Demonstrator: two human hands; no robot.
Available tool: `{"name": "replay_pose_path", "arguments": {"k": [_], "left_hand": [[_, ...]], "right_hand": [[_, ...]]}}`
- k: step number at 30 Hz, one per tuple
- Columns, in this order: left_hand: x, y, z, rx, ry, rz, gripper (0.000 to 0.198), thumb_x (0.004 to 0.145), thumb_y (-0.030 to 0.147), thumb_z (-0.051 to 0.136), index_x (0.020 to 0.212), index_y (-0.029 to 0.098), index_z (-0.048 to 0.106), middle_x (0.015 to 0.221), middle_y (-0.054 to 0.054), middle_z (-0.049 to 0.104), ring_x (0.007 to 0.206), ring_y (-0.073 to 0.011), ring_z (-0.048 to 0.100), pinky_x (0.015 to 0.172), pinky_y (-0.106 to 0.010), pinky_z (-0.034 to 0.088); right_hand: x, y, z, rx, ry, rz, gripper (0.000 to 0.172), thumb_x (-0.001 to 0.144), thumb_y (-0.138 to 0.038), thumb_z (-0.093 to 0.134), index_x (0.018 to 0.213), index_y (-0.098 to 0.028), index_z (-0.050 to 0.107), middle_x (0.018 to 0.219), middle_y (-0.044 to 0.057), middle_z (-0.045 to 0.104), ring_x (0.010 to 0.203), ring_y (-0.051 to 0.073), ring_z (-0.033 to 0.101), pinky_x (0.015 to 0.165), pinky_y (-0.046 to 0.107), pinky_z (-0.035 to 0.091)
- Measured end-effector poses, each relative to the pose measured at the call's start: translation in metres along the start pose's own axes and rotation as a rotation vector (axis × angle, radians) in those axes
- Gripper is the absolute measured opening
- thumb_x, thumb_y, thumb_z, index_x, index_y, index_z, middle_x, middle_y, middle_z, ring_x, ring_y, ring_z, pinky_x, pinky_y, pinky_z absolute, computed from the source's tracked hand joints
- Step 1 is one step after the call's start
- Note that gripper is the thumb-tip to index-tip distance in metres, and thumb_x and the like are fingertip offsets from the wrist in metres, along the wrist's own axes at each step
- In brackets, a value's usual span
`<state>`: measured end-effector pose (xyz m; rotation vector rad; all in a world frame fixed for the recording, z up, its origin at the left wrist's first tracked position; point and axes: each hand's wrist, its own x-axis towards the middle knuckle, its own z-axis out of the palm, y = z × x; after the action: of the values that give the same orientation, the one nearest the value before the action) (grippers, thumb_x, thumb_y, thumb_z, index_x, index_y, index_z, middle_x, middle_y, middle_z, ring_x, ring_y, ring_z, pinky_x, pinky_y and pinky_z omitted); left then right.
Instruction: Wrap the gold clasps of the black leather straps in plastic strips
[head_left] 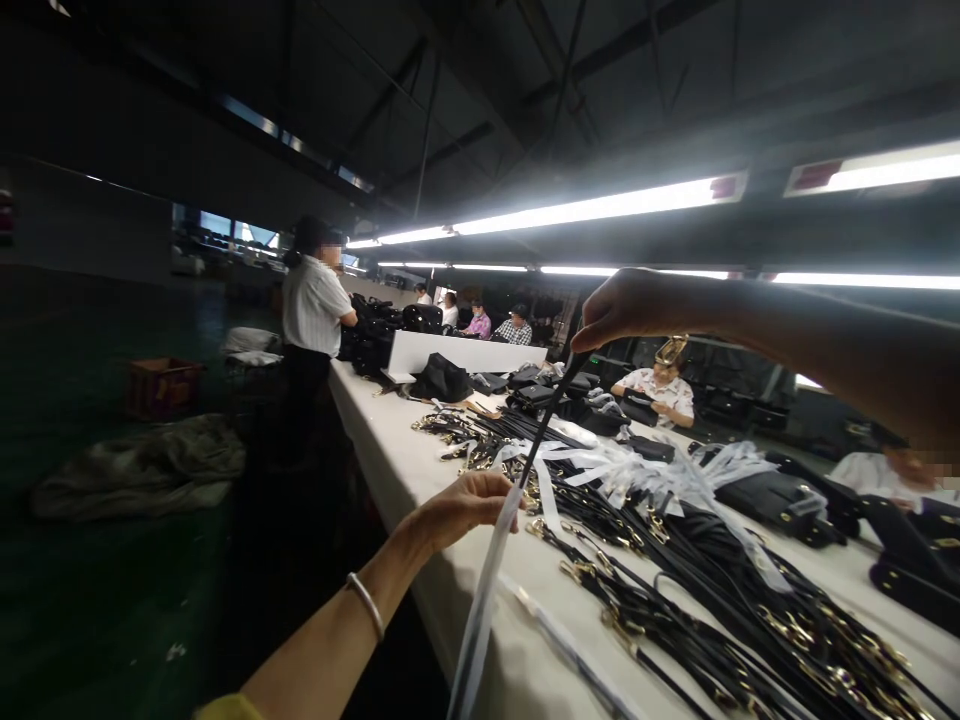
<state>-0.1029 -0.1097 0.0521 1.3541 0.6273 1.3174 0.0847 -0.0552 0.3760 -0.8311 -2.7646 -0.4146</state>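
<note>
A black strap runs taut and slanting between my two hands above the table. My right hand, raised high, pinches its upper end. Lower down, my left hand pinches the mouth of a narrow clear plastic sleeve, and the strap passes into it. The sleeve hangs below that hand toward the bottom edge, with dark strap showing through its lower part. Beneath and to the right lie many black straps with gold clasps. A heap of clear plastic sleeves rests on top of them.
On the pale long table, another sleeved strap lies near the front edge. Black bags are on the far side. A person stands at the left end, and several people sit opposite. Cloth and a box lie on the floor.
</note>
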Motion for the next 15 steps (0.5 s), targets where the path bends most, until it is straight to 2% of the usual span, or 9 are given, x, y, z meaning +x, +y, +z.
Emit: {"name": "replay_pose_path", "arguments": {"k": [3, 7, 11, 15], "left_hand": [[0.011, -0.001, 0.002, -0.116, 0.035, 0.034, 0.031, 0.068, 0.04, 0.088, 0.075, 0.016, 0.069, 0.069, -0.001, 0.067, 0.06, -0.0117, 0.063, 0.066, -0.024, 0.049], [0.018, 0.015, 0.006, -0.213, 0.062, 0.104, 0.036, 0.063, 0.037, 0.091, 0.067, 0.017, 0.061, 0.066, 0.0, 0.066, 0.059, -0.0112, 0.063, 0.061, -0.022, 0.048], [0.033, 0.054, 0.026, -0.238, 0.084, 0.178, 0.036, 0.062, 0.036, 0.091, 0.072, 0.017, 0.062, 0.072, -0.002, 0.07, 0.066, -0.0147, 0.067, 0.069, -0.026, 0.053], [0.058, 0.104, 0.055, -0.192, 0.094, 0.249, 0.022, 0.071, 0.027, 0.079, 0.082, 0.015, 0.064, 0.08, -0.007, 0.073, 0.074, -0.0196, 0.072, 0.071, -0.029, 0.056]], "right_hand": [[-0.003, 0.002, -0.007, 0.007, -0.038, -0.001, 0.042, 0.075, -0.051, 0.074, 0.056, -0.017, 0.058, 0.051, -0.006, 0.039, 0.052, 0.009, 0.033, 0.056, 0.029, 0.023], [-0.009, 0.007, -0.021, 0.01, -0.086, -0.011, 0.042, 0.078, -0.054, 0.07, 0.06, -0.017, 0.062, 0.054, -0.006, 0.039, 0.053, 0.009, 0.032, 0.055, 0.029, 0.023], [-0.008, 0.002, -0.025, -0.015, -0.081, -0.03, 0.043, 0.078, -0.054, 0.07, 0.059, -0.017, 0.06, 0.054, -0.006, 0.037, 0.054, 0.009, 0.032, 0.057, 0.03, 0.023], [-0.003, -0.011, -0.019, -0.057, -0.052, -0.016, 0.044, 0.076, -0.057, 0.071, 0.059, -0.018, 0.059, 0.054, -0.005, 0.041, 0.055, 0.01, 0.035, 0.057, 0.029, 0.024]]}}
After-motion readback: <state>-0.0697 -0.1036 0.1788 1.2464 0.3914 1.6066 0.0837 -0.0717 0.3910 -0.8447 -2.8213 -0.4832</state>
